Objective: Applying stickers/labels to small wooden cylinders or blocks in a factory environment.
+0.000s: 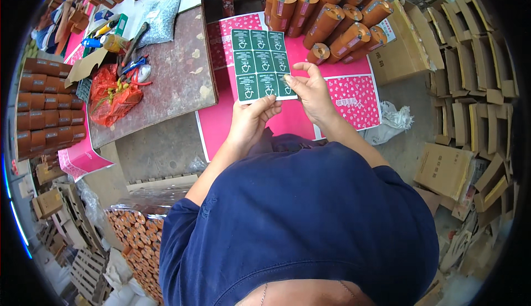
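A white-edged sheet of green square stickers [255,63] is held up in front of me over the pink table covering. My left hand [255,119] pinches its lower edge between thumb and fingers. At the sheet's lower right corner, the thumb of my right hand [312,93] lies against a sticker, with the index finger bent above it. Whether a sticker is lifted there, I cannot make out. Just beyond the sheet, to the right, several orange-brown wooden cylinders [326,21] stand and lean together on the table.
Left is a worn wooden table [188,74] with a red net bag [113,98] and a clear bag of small pieces [157,21]. Stacked brown blocks [47,110] stand farther left. An open carton [401,43] sits right of the cylinders; cardboard trays [475,79] pile beyond it.
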The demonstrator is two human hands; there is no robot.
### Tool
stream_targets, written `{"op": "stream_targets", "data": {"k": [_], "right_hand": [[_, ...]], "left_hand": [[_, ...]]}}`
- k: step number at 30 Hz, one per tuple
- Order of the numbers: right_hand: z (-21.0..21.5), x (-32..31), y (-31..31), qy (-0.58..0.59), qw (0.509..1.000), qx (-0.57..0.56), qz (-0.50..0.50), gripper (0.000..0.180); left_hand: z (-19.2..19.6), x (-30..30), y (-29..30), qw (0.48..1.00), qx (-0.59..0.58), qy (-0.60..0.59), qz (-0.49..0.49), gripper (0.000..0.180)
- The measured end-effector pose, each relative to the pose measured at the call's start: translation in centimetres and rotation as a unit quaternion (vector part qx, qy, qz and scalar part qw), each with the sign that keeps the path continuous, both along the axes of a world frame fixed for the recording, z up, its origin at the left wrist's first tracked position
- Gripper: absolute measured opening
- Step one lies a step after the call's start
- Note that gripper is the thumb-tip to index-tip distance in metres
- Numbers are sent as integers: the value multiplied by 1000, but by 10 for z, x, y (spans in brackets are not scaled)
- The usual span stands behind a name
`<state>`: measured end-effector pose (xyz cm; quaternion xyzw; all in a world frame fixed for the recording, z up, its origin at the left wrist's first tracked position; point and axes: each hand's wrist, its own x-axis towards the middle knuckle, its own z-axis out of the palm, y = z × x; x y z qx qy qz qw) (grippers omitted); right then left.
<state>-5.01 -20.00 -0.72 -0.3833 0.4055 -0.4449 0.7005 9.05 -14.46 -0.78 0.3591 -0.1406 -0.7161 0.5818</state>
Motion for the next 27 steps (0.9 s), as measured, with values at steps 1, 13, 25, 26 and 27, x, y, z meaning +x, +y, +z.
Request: {"op": "stream_targets", "data": {"k": [1,13,25,26,27], "right_hand": [[1,-3,-4,-7,1000,-12,2,30],[11,-57,-20,-103,985,114,83,19],[16,-63,-16,305,816,-490,36,14],[17,-62,-15,290,826,-481,48,14],[20,-61,-14,292,825,-481,47,14]], "left_hand": [[2,-5,-2,1000,-2,-6,6,16],[11,-60,-12,998,-26,2,49,15],[24,-75,-10,957,-65,-238,153,11],[24,-75,-10,952,-69,-258,151,12],[25,-73,-10,947,-73,-277,149,12]]}}
